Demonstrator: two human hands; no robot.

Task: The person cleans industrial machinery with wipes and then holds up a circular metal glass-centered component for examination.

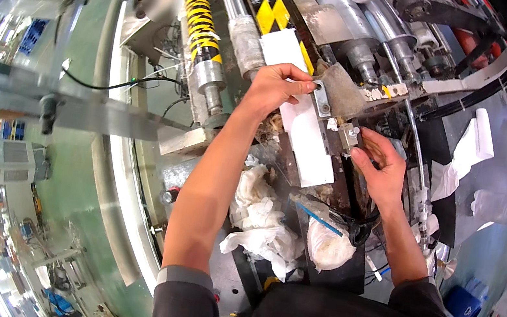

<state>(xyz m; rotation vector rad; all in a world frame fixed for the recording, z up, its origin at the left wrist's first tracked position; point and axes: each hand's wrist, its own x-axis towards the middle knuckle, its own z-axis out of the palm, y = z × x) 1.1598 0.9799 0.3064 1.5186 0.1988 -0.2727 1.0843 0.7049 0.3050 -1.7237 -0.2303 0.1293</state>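
Note:
My left hand [270, 90] reaches over the machine with thumb and forefinger pinched at the upper end of a small flat metal plate [322, 102]. To the right, my right hand [384, 171] has its thumb and fingers curled about a small metal block [350, 136] with a bolt on it. The plate and the block lie close together on the machine's frame. Beneath my left hand runs a long white strip [311, 147]. A worn brownish-grey flap [341, 91] sits just beyond the plate. My fingers hide part of both metal pieces.
Crumpled white rags [264, 216] and a white roll [329, 247] with a blue stick [320, 218] lie nearer me. Black-and-yellow striped roller [198, 9] and metal shafts stand beyond. At right are white paper [476, 139] and a clear plastic bottle [503, 208].

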